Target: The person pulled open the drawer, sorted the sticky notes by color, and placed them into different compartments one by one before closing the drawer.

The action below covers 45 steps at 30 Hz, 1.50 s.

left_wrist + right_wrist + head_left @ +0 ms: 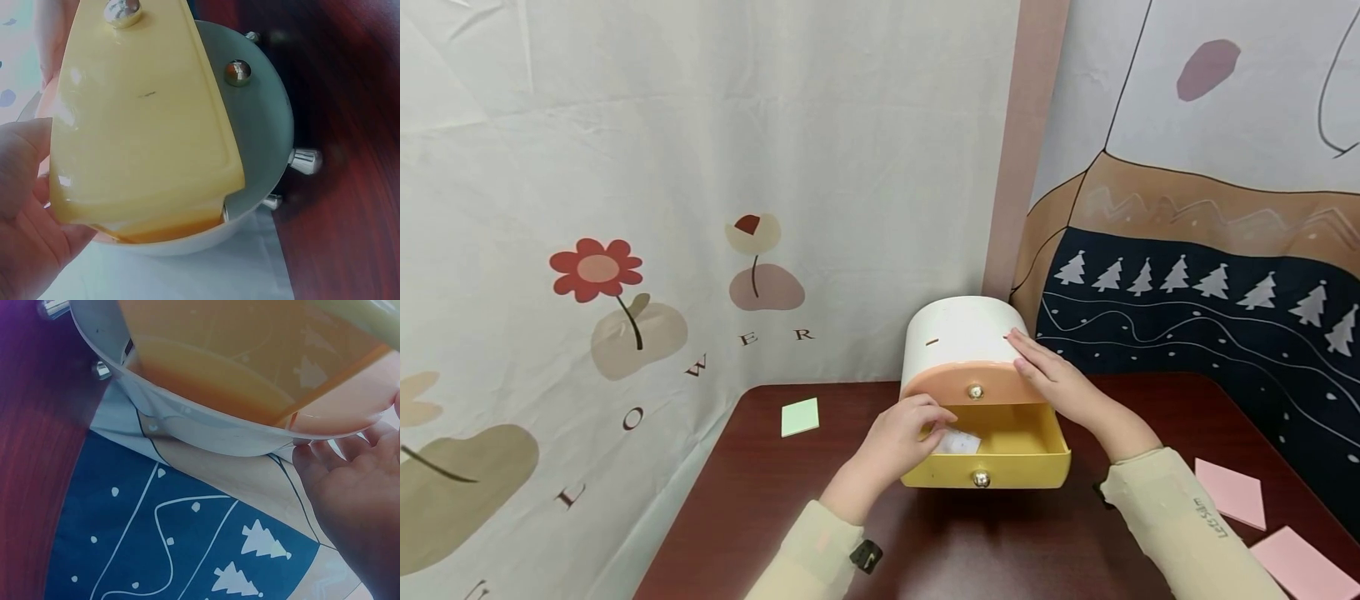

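Observation:
A small rounded cabinet [966,329] with a white shell stands on the table, its peach upper drawer [943,382] closed and its yellow drawer [951,471] pulled out. My left hand [901,437] reaches over the left side of the yellow drawer, fingers bent. Right under its fingertips, a small white patterned piece [961,442] shows inside the drawer; I cannot tell whether they pinch it. My right hand [1063,387] rests with extended fingers on the cabinet's upper right side. In the left wrist view, the yellow drawer front [144,125] hides part of the left fingers.
Below the yellow drawer, the left wrist view shows a grey-green front [259,119] with a round knob and small metal feet [306,161]. A green sticky-note pad [800,417] lies left of the cabinet. Two pink pads [1230,492] lie at the right. Printed curtains [850,167] hang behind.

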Tool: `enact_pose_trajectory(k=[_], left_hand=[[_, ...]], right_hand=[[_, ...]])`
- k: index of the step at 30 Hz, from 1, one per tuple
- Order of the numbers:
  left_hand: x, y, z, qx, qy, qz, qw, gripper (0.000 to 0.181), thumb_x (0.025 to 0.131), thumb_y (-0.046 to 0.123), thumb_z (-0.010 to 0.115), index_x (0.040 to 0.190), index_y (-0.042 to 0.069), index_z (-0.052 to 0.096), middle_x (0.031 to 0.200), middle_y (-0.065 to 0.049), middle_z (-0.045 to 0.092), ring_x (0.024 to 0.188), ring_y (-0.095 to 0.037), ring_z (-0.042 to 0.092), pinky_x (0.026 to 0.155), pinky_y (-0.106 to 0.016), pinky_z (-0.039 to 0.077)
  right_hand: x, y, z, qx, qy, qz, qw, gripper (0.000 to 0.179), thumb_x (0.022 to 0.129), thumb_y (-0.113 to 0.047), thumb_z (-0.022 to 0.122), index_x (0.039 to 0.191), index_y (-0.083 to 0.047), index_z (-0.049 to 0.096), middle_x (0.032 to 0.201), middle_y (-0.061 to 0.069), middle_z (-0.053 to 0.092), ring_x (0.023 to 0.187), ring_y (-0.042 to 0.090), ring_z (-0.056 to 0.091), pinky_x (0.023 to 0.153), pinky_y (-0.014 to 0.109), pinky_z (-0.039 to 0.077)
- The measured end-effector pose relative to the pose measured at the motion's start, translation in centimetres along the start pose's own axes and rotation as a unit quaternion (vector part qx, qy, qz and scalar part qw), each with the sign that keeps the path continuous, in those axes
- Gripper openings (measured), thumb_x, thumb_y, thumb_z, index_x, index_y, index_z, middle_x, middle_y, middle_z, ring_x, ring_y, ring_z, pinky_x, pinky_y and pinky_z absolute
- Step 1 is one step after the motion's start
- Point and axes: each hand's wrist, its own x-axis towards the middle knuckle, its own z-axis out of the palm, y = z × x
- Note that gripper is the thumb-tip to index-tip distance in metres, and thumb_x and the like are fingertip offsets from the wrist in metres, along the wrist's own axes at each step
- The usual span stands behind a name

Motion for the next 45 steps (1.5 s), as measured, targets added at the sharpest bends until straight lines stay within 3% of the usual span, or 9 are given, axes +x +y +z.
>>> enact_pose_trajectory(k=[13, 24, 29, 36, 45], left_hand=[[-1.1, -0.2, -0.4, 0.026, 0.036, 0.0, 0.999, 0.014, 0.085, 0.02, 0.069, 0.096, 0.027, 0.073, 0.089, 0.014, 0.062, 0.088, -0.004, 0.058, 0.07, -0.022, 0.05], [-2.4, -1.5, -0.6, 0.006, 0.125, -0.014, 0.9921, 0.018, 0.084, 0.017, 0.069, 0.1, 0.024, 0.073, 0.092, 0.014, 0.061, 0.085, -0.004, 0.053, 0.062, -0.019, 0.046], [-3.3, -2.7, -0.5, -0.014, 0.186, -0.009, 0.9825, 0.02, 0.082, 0.015, 0.069, 0.101, 0.019, 0.073, 0.092, 0.009, 0.061, 0.086, -0.006, 0.055, 0.064, -0.02, 0.048], [-4.5, -4.3, 0.0, -0.02, 0.273, -0.007, 0.9617, 0.028, 0.079, 0.014, 0.07, 0.107, 0.016, 0.071, 0.093, 0.003, 0.062, 0.083, -0.011, 0.059, 0.069, -0.022, 0.05], [-5.8, -6.1, 1.0, -0.038, 0.316, -0.074, 0.945, 0.034, 0.08, 0.014, 0.07, 0.113, 0.012, 0.063, 0.098, -0.005, 0.061, 0.083, -0.017, 0.059, 0.071, -0.029, 0.05]], right_hand=[[0.1, 0.4, 0.1, 0.002, 0.002, -0.001, 1.0, 0.055, 0.102, -0.042, 0.035, 0.15, -0.017, 0.029, 0.158, 0.008, 0.018, 0.143, 0.04, 0.017, 0.11, 0.064, 0.015], [0.2, 0.2, 0.1, 0.004, 0.0, 0.0, 1.0, 0.055, 0.102, -0.043, 0.035, 0.15, -0.017, 0.028, 0.158, 0.007, 0.017, 0.143, 0.039, 0.016, 0.11, 0.064, 0.015], [0.2, 0.1, 0.1, 0.005, -0.001, 0.0, 1.0, 0.055, 0.102, -0.042, 0.035, 0.15, -0.017, 0.028, 0.158, 0.008, 0.017, 0.143, 0.039, 0.016, 0.11, 0.063, 0.015], [0.2, 0.2, 0.1, 0.007, 0.002, 0.001, 1.0, 0.055, 0.102, -0.042, 0.035, 0.15, -0.017, 0.028, 0.158, 0.008, 0.017, 0.143, 0.039, 0.016, 0.11, 0.064, 0.015], [0.1, 0.1, 0.1, 0.013, 0.0, 0.0, 0.9999, 0.055, 0.102, -0.042, 0.035, 0.15, -0.017, 0.028, 0.158, 0.008, 0.017, 0.143, 0.039, 0.016, 0.11, 0.064, 0.014]])
